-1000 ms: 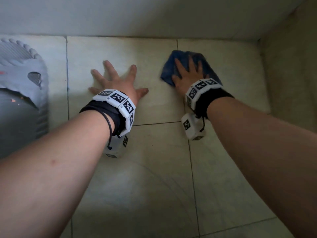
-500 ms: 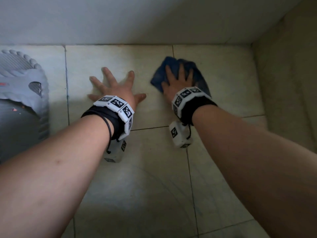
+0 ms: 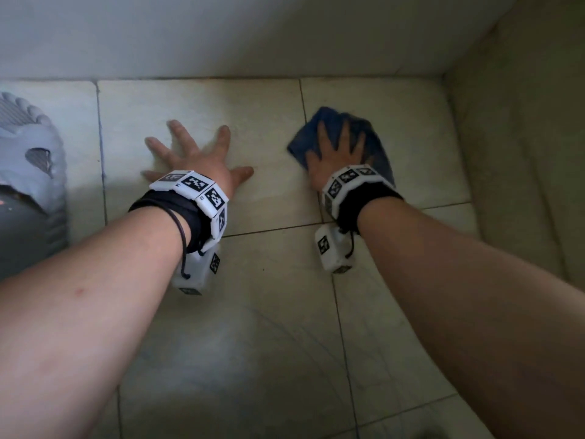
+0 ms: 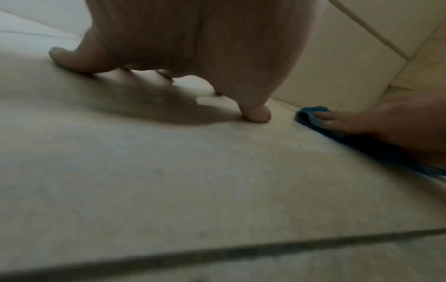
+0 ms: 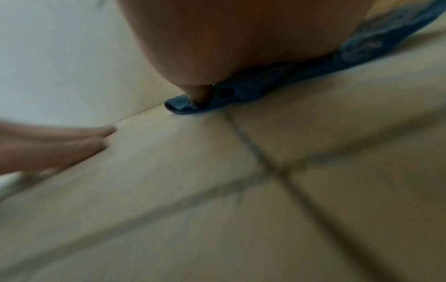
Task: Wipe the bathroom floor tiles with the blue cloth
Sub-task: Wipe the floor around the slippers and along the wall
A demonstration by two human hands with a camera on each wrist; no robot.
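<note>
The blue cloth (image 3: 376,147) lies flat on the beige floor tiles (image 3: 269,312) near the back wall. My right hand (image 3: 338,147) presses down on it with straight, spread fingers. In the right wrist view the cloth (image 5: 301,76) shows under my palm, with the thumb on its folded edge. My left hand (image 3: 193,153) rests flat on the bare tile to the left, fingers spread, holding nothing. From the left wrist view the cloth (image 4: 313,118) lies under the right hand's fingers at the right.
A grey ribbed slipper (image 3: 28,153) lies on the floor at the far left. A white wall (image 3: 221,36) runs along the back and a tiled wall (image 3: 522,137) closes the right side, forming a corner. Dark grout lines (image 3: 342,327) cross the floor.
My right hand slid the cloth to the left and then back to the right over the tiles. The left hand stayed planted on the floor.
</note>
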